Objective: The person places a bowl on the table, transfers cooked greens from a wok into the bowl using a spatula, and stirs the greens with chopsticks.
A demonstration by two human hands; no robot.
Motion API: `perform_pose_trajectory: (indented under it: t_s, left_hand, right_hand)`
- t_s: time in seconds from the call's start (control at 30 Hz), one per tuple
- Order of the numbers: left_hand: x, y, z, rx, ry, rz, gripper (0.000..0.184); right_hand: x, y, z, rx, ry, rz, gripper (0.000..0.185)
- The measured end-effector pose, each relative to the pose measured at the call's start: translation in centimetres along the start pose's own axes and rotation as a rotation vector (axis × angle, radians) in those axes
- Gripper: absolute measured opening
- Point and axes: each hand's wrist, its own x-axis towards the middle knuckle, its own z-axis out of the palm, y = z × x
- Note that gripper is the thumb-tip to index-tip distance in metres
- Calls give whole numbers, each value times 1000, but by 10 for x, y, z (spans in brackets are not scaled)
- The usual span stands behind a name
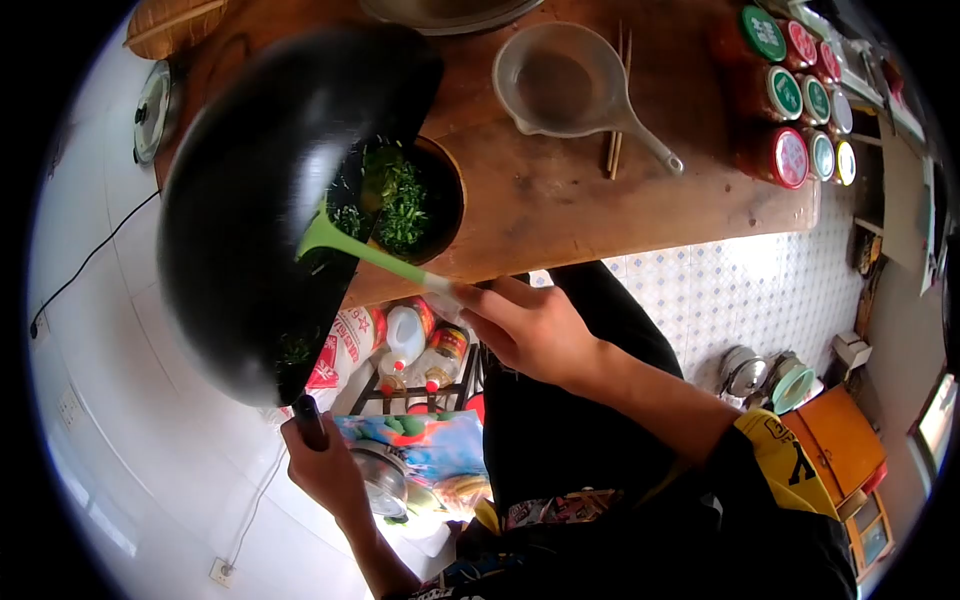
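My left hand [322, 462] is closed round the handle of a large black wok [240, 220], which is tipped on its side over the table. My right hand [530, 328] grips the pale handle end of a green spatula [365, 250]; its head reaches inside the wok's rim. Below the tilted rim stands a dark round bowl [455, 190] with a brown edge. Chopped green leaves [402, 205] lie in the bowl, and more bits of green cling inside the wok near its handle. The wok hides the bowl's left part.
On the wooden table [510, 210] are a small saucepan [560, 80], chopsticks [618, 110] and several lidded jars [790, 155] at the right end. Bottles [445, 355] stand on a rack below the front edge. A pot lid [152, 112] leans at the far left.
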Motion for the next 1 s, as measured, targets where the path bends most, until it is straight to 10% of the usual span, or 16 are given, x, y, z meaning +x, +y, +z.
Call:
perform_pose_trajectory:
  t_s: [0.63,1.0]
  left_hand:
    - [-8,19,-5,-109,-10,-84,23]
    - [1,20,-8,-56,29,-80,23]
  right_hand:
    - [-31,-33,2,-171,-150,267,36]
    - [-8,-10,-23,-352,-201,24,36]
